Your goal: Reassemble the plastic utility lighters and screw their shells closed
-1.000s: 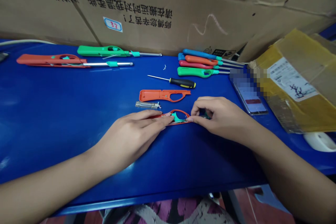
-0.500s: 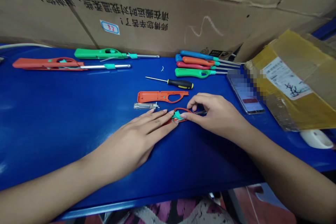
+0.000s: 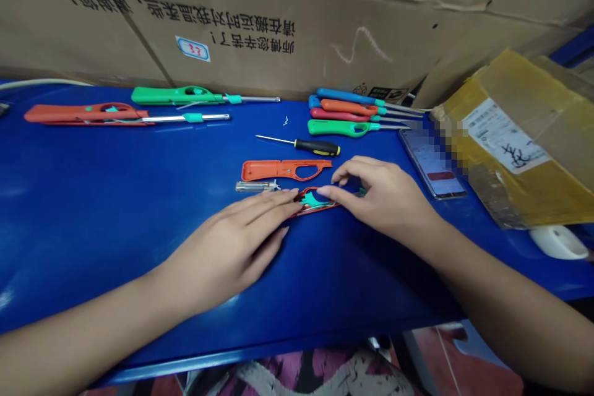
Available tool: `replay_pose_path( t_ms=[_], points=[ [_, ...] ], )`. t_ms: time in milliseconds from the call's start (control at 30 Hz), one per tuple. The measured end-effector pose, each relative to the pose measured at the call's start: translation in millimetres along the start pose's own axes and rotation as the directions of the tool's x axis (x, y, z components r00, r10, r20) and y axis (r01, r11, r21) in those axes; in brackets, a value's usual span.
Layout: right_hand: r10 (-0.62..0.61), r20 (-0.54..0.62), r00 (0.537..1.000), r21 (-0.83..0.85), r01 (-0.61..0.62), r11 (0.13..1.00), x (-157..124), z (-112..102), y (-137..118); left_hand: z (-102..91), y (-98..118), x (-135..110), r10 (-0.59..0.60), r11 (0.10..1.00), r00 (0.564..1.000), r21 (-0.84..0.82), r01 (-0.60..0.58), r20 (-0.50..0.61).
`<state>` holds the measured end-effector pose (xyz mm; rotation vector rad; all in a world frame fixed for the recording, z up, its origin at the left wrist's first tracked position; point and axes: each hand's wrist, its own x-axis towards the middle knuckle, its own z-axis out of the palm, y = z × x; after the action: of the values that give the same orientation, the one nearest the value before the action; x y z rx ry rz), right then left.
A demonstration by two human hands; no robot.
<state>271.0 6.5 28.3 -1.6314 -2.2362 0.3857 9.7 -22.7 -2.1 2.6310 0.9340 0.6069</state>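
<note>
An orange lighter half (image 3: pixel 320 208) with a green trigger (image 3: pixel 313 200) lies on the blue table between my hands. My left hand (image 3: pixel 241 235) rests on its handle end, fingers stretched out flat and covering that end. At the other end, my right hand (image 3: pixel 383 192) bends its thumb and fingers round the front of the lighter half. The barrel area is mostly hidden there. Just beyond, the matching orange casing half (image 3: pixel 262 169) lies with its inside up. A clear fuel tank (image 3: pixel 254 186) is beside it, near my left fingertips.
A screwdriver (image 3: pixel 320 147) and tiny white bits (image 3: pixel 285 120) lie farther back. An orange lighter (image 3: pixel 78 114) and green lighter (image 3: pixel 171 95) are at left. Several lighters (image 3: pixel 343 129), a phone (image 3: pixel 434 167), taped box (image 3: pixel 520 148) and white mouse (image 3: pixel 558 242) are at right. Cardboard (image 3: pixel 232 80) stands behind.
My left hand has drawn back slightly to the left, its thumb parting from the fingers. More of the green trigger shows, and it lies flatter in the orange half. My right hand has shifted slightly.
</note>
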Motion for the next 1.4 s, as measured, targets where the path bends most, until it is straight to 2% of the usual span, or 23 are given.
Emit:
replay_pose_path(
  t_ms=[100,200,333,433,600,767,900,1033,1133,1267,1400],
  points=[
    [-0.056,-0.013,0.998,0.01,0.057,0.998,4.3,-16.1,8.8,-10.5,-0.2,4.6,-0.024,1.0,0.994,0.008,0.025,-0.109],
    [-0.181,0.007,0.983,0.066,0.18,0.981,6.7,-23.5,11.1,-20.5,-2.4,7.2,-0.076,0.995,0.988,0.054,0.084,-0.137],
    [-0.382,0.023,0.924,0.155,0.375,0.914,1.5,-9.2,0.7,-27.8,-15.0,9.5,-0.154,0.979,0.976,0.112,0.172,-0.154],
    [-0.429,0.083,0.9,0.099,0.421,0.902,-4.5,5.8,-7.5,-30.3,-29.3,12.0,-0.16,0.974,0.971,0.13,0.185,-0.179],
    [-0.443,0.134,0.886,0.068,0.438,0.897,-7.4,15.4,-11.6,-32.6,-41.7,13.4,-0.153,0.984,0.977,0.07,0.164,-0.146],
    [-0.391,0.124,0.912,0.092,0.382,0.92,-7.0,19.3,-13.9,-29.3,-45.2,11.9,-0.159,0.984,0.985,0.071,0.164,-0.068],
    [-0.376,0.105,0.921,0.135,0.361,0.923,-7.8,21.5,-15.8,-28.5,-45.5,10.6,-0.18,0.981,0.982,0.058,0.184,-0.06],
    [-0.356,0.064,0.932,0.177,0.34,0.924,-8.4,22.4,-15.2,-33.5,-33.4,8.8,-0.211,0.976,0.974,0.041,0.215,-0.085],
    [-0.35,0.033,0.936,0.177,0.339,0.924,-8.2,23.5,-13.9,-35.5,-19.0,7.0,-0.187,0.982,0.981,-0.022,0.186,-0.061],
    [-0.35,0.026,0.936,0.189,0.339,0.921,-7.7,25.3,-14.0,-30.4,-4.6,3.9,-0.129,0.985,0.991,-0.118,0.125,-0.026],
    [-0.37,0.057,0.927,0.217,0.35,0.911,-6.6,25.9,-14.8,-23.4,0.5,1.3,-0.138,0.976,0.99,-0.169,0.137,0.004]
  ],
)
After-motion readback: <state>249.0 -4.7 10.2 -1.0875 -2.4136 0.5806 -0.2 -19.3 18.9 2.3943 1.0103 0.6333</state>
